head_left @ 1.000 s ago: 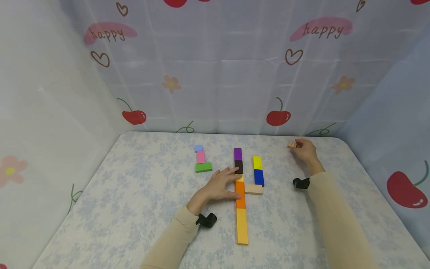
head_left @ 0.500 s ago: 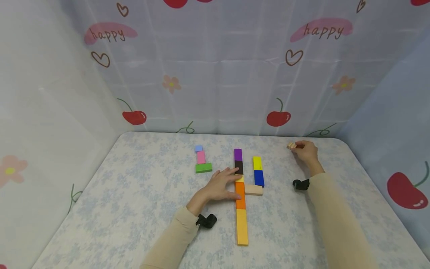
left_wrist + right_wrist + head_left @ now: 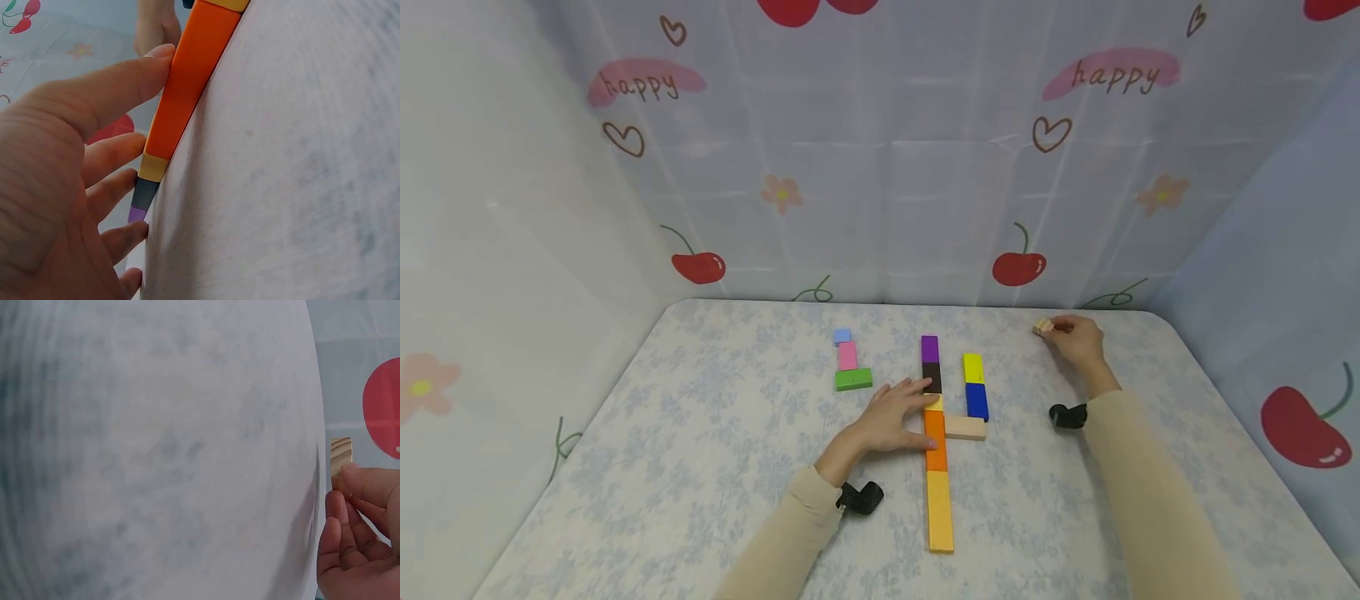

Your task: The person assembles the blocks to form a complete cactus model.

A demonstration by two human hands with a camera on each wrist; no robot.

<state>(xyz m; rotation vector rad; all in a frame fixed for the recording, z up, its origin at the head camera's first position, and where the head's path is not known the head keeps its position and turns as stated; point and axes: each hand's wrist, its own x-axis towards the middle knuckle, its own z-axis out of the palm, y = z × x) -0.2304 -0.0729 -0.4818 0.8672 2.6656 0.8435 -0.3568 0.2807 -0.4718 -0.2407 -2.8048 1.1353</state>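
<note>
- Cherry-printed curtain [image 3: 880, 183] is hanging across the upper half of the head view, behind a pale floral worktop [image 3: 722, 417].
- At that frame's upper right, the right hand [image 3: 1078, 343] is pinching a small wooden block [image 3: 1042, 326]; whether the block is touching the worktop is hard to tell. Its forearm is reaching up from the lower right.
- Near the lower centre, the left hand [image 3: 886, 421] is resting wide, fingers spread, against a column of blocks [image 3: 937, 460].
- In the left wrist view, the thumb is touching the edge of the orange block [image 3: 187, 81] near the top centre, while the other fingers are fanning out below, none wrapping round it. These smooth pieces are probably light and easily nudged, so gentle side contact should be sufficing.
- In the right wrist view, thumb and fingertips are gripping the grained block's lower part at the right edge, leaving its upper end showing. It is looking stiff, likely light and hardly fragile; opposite faces should be giving the surest hold.
</note>
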